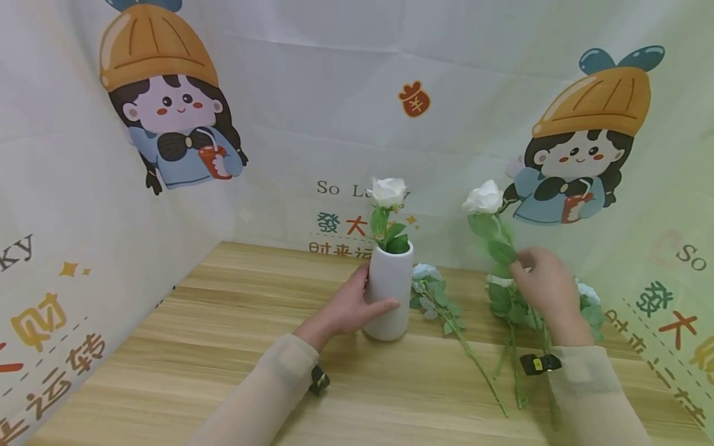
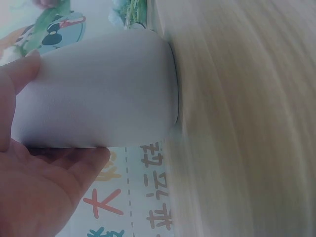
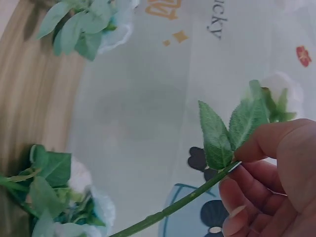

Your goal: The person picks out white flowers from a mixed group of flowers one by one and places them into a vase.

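Observation:
A white vase (image 1: 388, 294) stands upright on the wooden table, with a white rose (image 1: 388, 193) and its green leaves showing above the rim. My left hand (image 1: 348, 303) holds the vase from its left side, thumb across the front and fingers behind; the left wrist view shows the vase (image 2: 98, 91) between them. At the right, my right hand (image 1: 549, 291) pinches the green stem (image 3: 190, 196) of another white rose (image 1: 484, 197) between thumb and fingers, just below its leaves (image 3: 217, 136). That bloom is raised above the table, at about the height of the one in the vase.
A pale blue flower (image 1: 427, 272) on a long stem lies right of the vase. Further right, several more flowers (image 1: 502, 297) lie partly behind my right hand. A printed cloth (image 1: 312, 124) hangs behind and at both sides of the wooden table (image 1: 223, 322).

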{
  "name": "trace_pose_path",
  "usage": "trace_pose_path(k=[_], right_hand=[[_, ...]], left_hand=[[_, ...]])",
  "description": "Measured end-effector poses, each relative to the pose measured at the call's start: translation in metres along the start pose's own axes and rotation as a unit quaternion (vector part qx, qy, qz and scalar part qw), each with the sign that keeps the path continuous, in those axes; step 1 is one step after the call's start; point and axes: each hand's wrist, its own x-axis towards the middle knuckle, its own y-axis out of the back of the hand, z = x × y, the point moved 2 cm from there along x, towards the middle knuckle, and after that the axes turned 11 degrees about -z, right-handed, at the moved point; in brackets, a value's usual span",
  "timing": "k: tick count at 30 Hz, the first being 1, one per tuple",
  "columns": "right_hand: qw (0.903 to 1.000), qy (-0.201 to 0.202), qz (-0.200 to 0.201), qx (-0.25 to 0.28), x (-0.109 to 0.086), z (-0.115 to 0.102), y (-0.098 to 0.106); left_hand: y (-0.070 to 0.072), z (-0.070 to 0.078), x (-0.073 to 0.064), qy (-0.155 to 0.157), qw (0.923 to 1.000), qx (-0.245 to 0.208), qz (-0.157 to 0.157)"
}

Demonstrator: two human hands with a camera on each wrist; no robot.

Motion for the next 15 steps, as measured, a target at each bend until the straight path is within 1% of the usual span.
trace_pose_path(k=[8,15], right_hand=[[0.996,0.027,0.08,0.028,-0.007,-0.015,0.009],[0.9922,0.044,0.11,0.038,-0.01,-0.025,0.013]], left_hand=[[0.0,-0.001,0.001,-0.003,1.0,-0.001,-0.002],[0.0,-0.002,0.001,-0.003,1.0,0.0,-0.001]])
